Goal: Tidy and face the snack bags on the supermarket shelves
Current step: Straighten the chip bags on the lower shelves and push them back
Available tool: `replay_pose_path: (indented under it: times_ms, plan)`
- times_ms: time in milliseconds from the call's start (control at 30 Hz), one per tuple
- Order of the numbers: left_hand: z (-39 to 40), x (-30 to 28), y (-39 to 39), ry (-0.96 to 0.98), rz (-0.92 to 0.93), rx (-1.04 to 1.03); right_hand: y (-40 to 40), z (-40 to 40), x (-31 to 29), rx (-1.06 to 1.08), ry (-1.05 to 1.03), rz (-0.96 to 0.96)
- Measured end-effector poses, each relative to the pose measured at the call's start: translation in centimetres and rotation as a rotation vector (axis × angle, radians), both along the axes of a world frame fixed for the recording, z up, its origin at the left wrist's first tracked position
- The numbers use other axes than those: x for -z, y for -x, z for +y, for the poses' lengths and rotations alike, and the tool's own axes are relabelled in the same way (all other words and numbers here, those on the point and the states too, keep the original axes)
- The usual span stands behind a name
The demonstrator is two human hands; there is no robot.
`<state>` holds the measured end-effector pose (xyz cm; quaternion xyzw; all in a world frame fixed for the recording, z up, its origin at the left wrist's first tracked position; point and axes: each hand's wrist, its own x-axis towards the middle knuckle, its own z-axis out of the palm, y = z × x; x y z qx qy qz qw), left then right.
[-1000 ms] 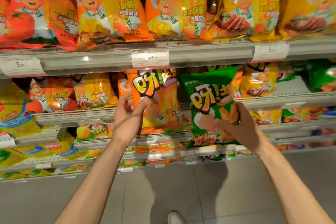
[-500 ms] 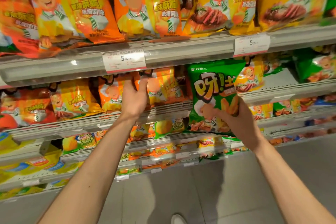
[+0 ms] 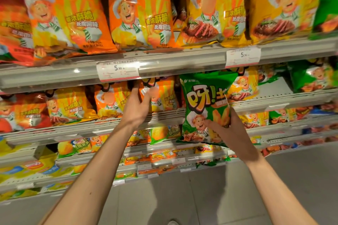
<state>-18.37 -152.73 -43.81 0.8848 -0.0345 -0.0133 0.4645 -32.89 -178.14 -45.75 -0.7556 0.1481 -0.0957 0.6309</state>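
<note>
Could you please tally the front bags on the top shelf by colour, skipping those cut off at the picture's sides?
Orange bags: 2
Yellow bags: 2
Total: 4

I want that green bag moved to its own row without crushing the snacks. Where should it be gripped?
Hold the green bag by its flat top seam, coming from the front and slightly above. It hangs upright, free of the shelf, its puffed middle holding the snacks; the right hand already grips its lower part.
</note>
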Motion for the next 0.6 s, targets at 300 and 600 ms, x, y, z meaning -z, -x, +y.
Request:
replay_pose_path:
  times_ms: [300, 600]
  plan:
    - [2.8, -0.8, 7.1, 0.254, -0.129, -0.042, 4.2, 0.9, -0.9, 0.036, 0.095, 0.046]
    - [-0.2, -1.4, 15.1, 0.511, -0.095, -0.092, 9.3, -3.8, -2.3, 0.052, 0.056, 0.012]
